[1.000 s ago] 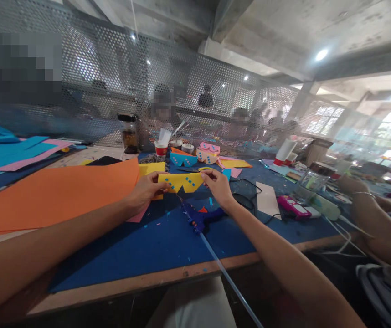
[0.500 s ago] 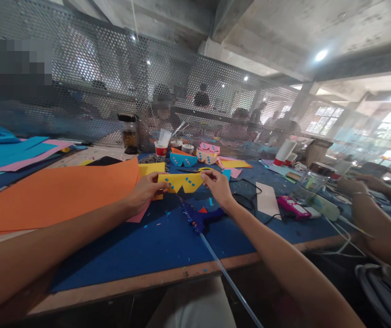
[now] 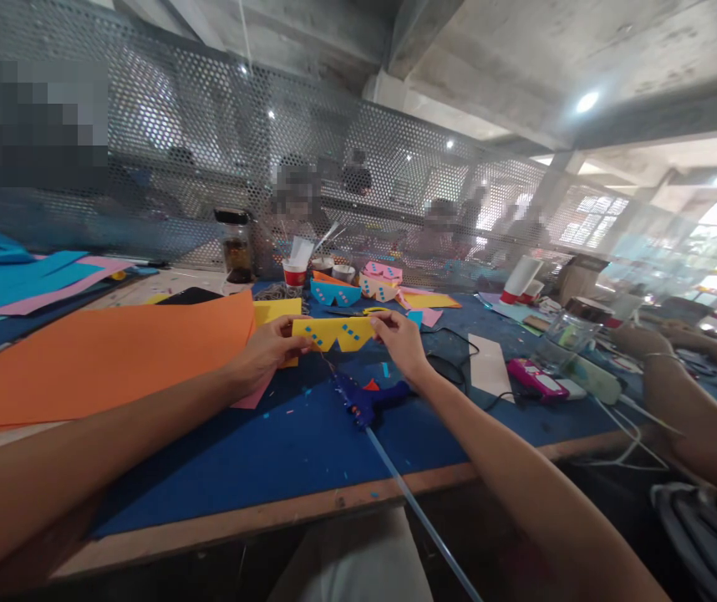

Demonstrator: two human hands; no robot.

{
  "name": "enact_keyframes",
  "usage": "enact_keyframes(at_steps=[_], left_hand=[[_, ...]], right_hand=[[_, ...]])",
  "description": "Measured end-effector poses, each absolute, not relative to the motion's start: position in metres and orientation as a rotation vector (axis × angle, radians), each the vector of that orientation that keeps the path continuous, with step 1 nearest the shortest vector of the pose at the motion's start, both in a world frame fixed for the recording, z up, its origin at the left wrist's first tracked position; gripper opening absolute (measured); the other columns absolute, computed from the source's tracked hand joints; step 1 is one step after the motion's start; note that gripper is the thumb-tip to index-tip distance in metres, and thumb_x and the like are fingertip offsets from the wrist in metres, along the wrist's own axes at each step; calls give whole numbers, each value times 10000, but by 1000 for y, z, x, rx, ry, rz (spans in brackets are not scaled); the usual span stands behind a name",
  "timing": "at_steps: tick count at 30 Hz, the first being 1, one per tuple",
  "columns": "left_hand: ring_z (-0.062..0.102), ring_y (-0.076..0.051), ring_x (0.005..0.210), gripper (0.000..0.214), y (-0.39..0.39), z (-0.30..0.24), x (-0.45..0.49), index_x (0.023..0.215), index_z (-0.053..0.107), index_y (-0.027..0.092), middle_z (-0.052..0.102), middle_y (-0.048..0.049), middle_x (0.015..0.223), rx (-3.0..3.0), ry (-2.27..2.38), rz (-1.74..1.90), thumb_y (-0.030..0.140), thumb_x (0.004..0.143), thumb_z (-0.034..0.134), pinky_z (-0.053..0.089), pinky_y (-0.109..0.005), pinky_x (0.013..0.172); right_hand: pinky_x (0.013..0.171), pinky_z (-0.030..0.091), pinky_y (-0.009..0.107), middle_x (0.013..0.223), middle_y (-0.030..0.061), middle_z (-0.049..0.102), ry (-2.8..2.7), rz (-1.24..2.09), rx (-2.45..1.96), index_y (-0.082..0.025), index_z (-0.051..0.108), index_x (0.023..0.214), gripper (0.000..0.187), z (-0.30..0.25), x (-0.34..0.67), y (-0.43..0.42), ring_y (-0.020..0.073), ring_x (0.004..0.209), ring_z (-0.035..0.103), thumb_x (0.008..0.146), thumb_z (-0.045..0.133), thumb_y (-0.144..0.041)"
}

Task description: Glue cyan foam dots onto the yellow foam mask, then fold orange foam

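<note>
Stretched between my two hands is a pair of yellow paper glasses [image 3: 336, 333], decorated with small blue squares on both sides of a notch. My left hand [image 3: 274, 344] pinches its left end; my right hand [image 3: 394, 334] pinches the right end. Just below lies a blue glue gun [image 3: 362, 400] with a long clear glue stick [image 3: 418, 510] running out of its back toward me. Its nozzle points up near the lower edge of the glasses. Behind them stand more paper glasses: a blue pair [image 3: 336, 293], a peach pair [image 3: 378, 288] and a pink pair [image 3: 383, 271].
Orange paper sheets [image 3: 101, 359] cover the left of the blue tabletop [image 3: 221, 468]. A jar with dark liquid [image 3: 235, 249] and a red-white paper cup [image 3: 294, 274] stand behind. At right are a beige card [image 3: 490, 366], a magenta device [image 3: 537, 380], a clear jar [image 3: 575, 334] and another person's arms [image 3: 684, 385].
The yellow glasses have tipped slightly and shifted a little right, and the notch now shows lighter than before. Both hands keep hold of the ends. The glue gun stays in place.
</note>
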State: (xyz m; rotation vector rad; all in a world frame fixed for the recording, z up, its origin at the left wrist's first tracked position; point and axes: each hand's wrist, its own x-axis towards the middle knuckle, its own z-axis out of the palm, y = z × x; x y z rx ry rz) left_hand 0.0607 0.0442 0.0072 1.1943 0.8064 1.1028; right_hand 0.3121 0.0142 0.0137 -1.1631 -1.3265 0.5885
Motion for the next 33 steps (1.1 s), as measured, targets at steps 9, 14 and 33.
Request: enact_keyframes(at_steps=[9,14,33], left_hand=[[736,-200,853,253,50,6,59,927,771,190,809,-86,1017,1124,787,1144,360,758,850,604,-276,709],[750,-225,935,202,52,5,57,907,788,165,812,-112,1036,1114,791,1158,341,813,821,611,-294,756],[763,-262,917,334,54,7,52,842,794,191,821,-104,946,1202,843,1123,450,691,942,603,-320,742]], right_hand=[[680,560,307,832,49,774,-1325,576,-1180,-188,791,923,288,13,316,16,187,700,675,806,714,-440],[669,549,300,808,44,770,-1335,585,-1182,-192,807,913,299,13,316,16,184,694,665,801,731,-459],[685,522,310,679,13,696,-1349,537,-1179,-194,764,805,357,13,321,17,182,672,623,762,780,-548]])
